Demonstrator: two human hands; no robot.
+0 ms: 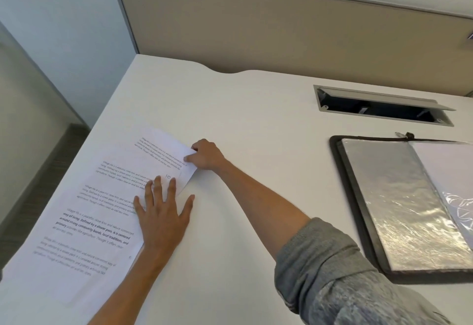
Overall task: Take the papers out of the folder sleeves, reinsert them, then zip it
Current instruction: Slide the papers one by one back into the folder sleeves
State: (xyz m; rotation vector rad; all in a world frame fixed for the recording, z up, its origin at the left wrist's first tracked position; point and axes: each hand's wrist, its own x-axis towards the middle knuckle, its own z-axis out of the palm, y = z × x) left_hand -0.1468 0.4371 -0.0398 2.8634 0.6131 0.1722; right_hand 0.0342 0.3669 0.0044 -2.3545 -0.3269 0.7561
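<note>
Several printed papers (97, 212) lie in a fanned pile along the left side of the white desk (250, 125). My left hand (163, 214) lies flat with spread fingers on the pile's right edge. My right hand (206, 154) pinches the far right corner of the topmost sheet between thumb and fingers. The black zip folder (358, 196) lies open at the right, showing glossy clear sleeves (399, 202), with a white page (450, 171) at the frame's right edge. Its zipper pull (407, 135) sits at the folder's far edge.
An open cable hatch (381, 106) is set into the desk behind the folder. A beige partition panel (281, 30) runs along the desk's back. The desk's left edge drops to the floor (38, 171) just beside the papers.
</note>
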